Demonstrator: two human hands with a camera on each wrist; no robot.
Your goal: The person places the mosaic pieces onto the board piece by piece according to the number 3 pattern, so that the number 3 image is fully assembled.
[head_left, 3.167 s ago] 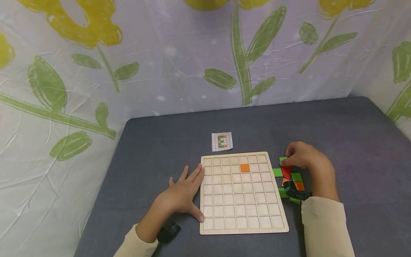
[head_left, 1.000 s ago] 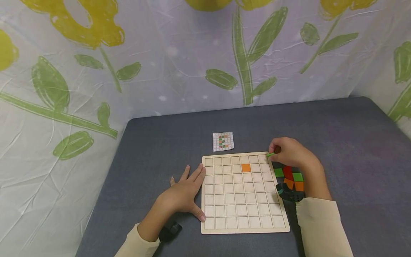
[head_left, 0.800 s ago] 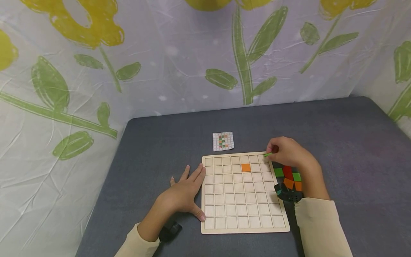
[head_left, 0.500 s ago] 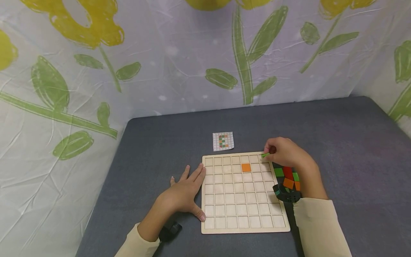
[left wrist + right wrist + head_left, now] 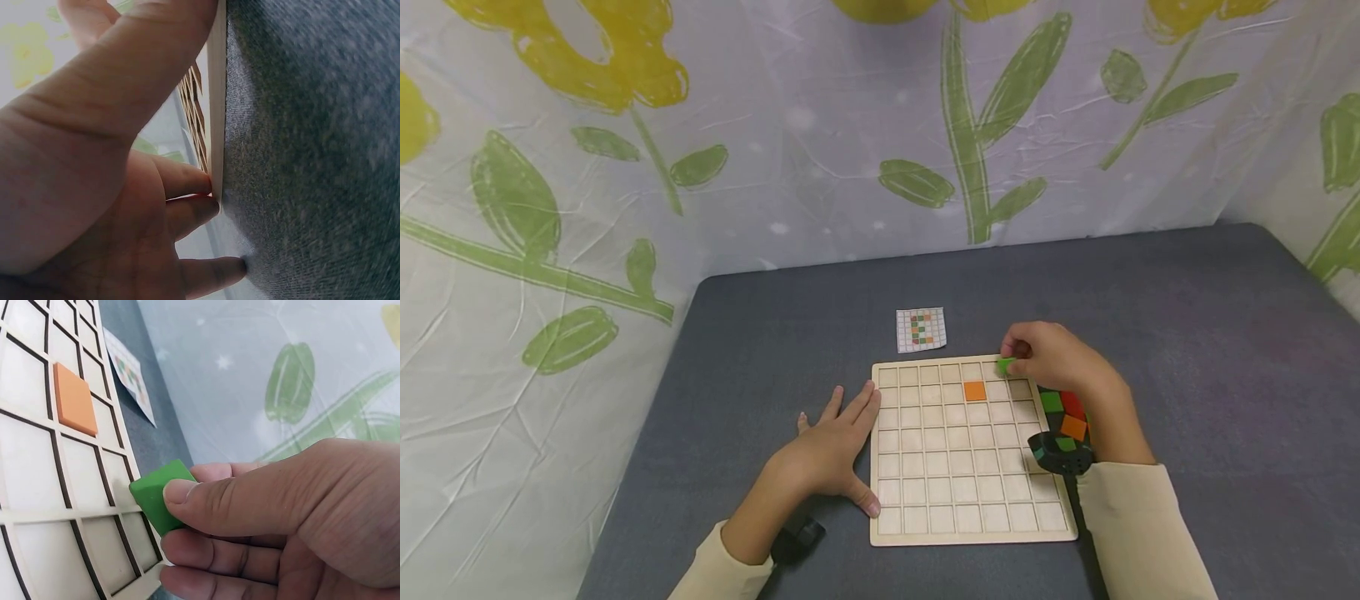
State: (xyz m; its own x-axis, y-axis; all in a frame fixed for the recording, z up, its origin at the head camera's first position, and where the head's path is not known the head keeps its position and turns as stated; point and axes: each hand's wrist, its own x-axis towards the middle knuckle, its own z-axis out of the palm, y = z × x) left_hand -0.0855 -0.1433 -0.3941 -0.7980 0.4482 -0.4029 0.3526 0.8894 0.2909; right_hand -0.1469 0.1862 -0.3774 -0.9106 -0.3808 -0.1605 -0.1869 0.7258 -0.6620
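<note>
My right hand (image 5: 1054, 358) pinches a green square tile (image 5: 161, 494) between thumb and fingers, over the far right corner of the wooden grid board (image 5: 958, 492). In the right wrist view the green tile is tilted above the board's edge cells. One orange tile (image 5: 974, 391) sits in a cell of the second row from the far side. My left hand (image 5: 823, 454) is spread along the board's left edge, with thumb and fingertips touching it. The left wrist view shows those fingers (image 5: 194, 212) straight against the board's side.
A small paper card (image 5: 921, 330) with a coloured grid pattern lies beyond the board. Right of the board are loose tiles, including a red tile (image 5: 1072, 404), a green tile (image 5: 1052, 402) and an orange tile (image 5: 1073, 427), partly hidden by the right wrist. A patterned curtain (image 5: 820, 150) hangs behind the table.
My right hand picked up a green tile from the loose tiles and has moved left with it over the board's far right corner. The left hand stays at the board's left edge.
</note>
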